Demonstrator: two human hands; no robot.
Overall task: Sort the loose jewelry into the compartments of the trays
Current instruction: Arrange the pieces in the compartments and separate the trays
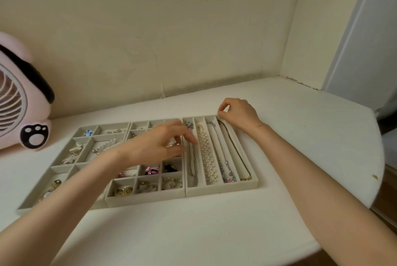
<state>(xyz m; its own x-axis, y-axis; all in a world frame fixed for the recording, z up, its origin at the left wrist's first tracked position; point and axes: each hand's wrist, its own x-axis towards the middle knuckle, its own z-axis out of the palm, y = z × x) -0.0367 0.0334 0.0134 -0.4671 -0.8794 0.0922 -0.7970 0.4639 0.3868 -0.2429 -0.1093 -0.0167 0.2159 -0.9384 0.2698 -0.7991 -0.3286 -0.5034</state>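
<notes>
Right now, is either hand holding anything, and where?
Right hand seems to pinch the gold chain at its far end. Left hand holds nothing visible.

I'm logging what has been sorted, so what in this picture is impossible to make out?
All in the head view.
Hidden: several compartments of the middle tray, under the left hand.
Blurred: whether the left hand touches the pearl necklace.
Too small: whether the right hand, pinching at the right tray's far corner, holds the gold chain.
Cut off: the pink fan, by the left edge.
</notes>
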